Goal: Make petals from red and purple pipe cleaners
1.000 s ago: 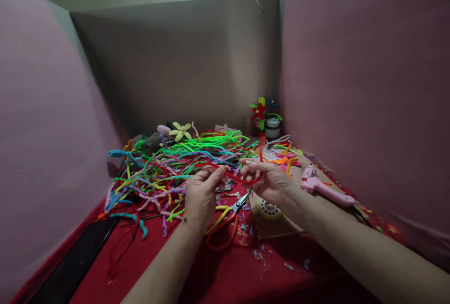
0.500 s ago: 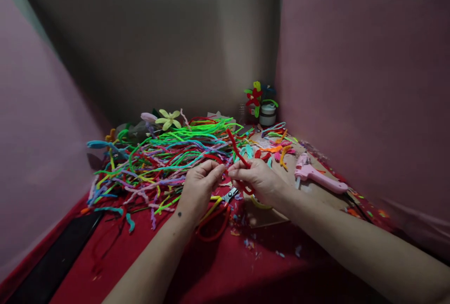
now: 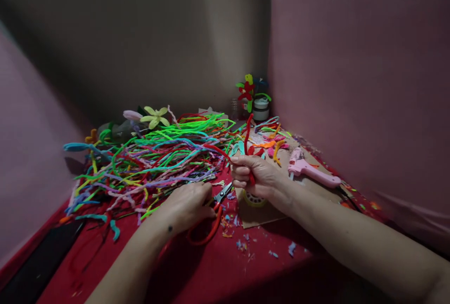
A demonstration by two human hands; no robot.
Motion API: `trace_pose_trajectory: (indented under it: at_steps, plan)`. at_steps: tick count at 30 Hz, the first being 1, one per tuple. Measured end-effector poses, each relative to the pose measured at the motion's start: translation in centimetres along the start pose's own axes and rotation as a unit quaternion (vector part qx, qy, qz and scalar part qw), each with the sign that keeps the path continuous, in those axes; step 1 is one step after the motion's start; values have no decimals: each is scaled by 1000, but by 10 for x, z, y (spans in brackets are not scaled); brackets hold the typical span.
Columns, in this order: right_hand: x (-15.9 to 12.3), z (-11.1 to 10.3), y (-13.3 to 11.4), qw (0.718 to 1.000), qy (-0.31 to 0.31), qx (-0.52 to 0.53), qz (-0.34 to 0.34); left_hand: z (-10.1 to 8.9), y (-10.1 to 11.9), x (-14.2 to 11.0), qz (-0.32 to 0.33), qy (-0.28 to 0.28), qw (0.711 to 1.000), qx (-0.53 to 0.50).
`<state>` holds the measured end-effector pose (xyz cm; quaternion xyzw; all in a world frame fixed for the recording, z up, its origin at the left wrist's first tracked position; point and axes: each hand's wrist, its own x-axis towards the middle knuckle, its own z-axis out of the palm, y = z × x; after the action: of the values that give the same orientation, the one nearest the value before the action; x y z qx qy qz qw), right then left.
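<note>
My right hand (image 3: 253,175) is closed in a fist round a red pipe cleaner (image 3: 248,131). The pipe cleaner stands up out of the fist and bends left at its top. My left hand (image 3: 187,203) lies lower on the red cloth. Its fingers curl over the upper handle of the red-handled scissors (image 3: 209,232), whose blades (image 3: 222,193) point up towards my right hand. Just beyond both hands spreads a big pile of mixed-colour pipe cleaners (image 3: 154,154).
A pink glue gun (image 3: 310,171) lies at right on a cardboard sheet (image 3: 260,215), with a tape roll (image 3: 251,199) under my right wrist. A jar with a pipe-cleaner flower (image 3: 253,99) stands in the back corner and a pale flower (image 3: 153,115) lies behind the pile. Pink panels wall both sides.
My left hand let go of the red pipe cleaner and dropped onto the scissors. My right hand kept the pipe cleaner and turned it upright. The view shifted down and right.
</note>
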<state>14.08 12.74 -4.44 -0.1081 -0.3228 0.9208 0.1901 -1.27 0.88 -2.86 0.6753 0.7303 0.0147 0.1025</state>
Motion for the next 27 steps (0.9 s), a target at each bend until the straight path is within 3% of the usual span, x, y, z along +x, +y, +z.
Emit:
trace_pose_trajectory:
  at_steps: [4, 8, 14, 19, 23, 27]
  plan:
    - [1, -4, -1, 1000, -18, 26, 5, 11, 9, -3, 18, -2, 997, 79]
    - [1, -3, -4, 998, -21, 51, 16, 15, 9, -7, 27, 14, 998, 59]
    - [-1, -2, -9, 997, -55, 52, 0, 3, -5, -9, 3, 50, 998, 36]
    - [0, -7, -10, 998, -38, 37, -37, -7, 6, -9, -41, 48, 997, 50]
    - [2, -8, -12, 997, 17, 45, -62, -6, 7, -4, -34, 118, 992, 15]
    - [3, -8, -13, 993, 68, 67, -76, 4, -1, 2, 29, 200, 979, -18]
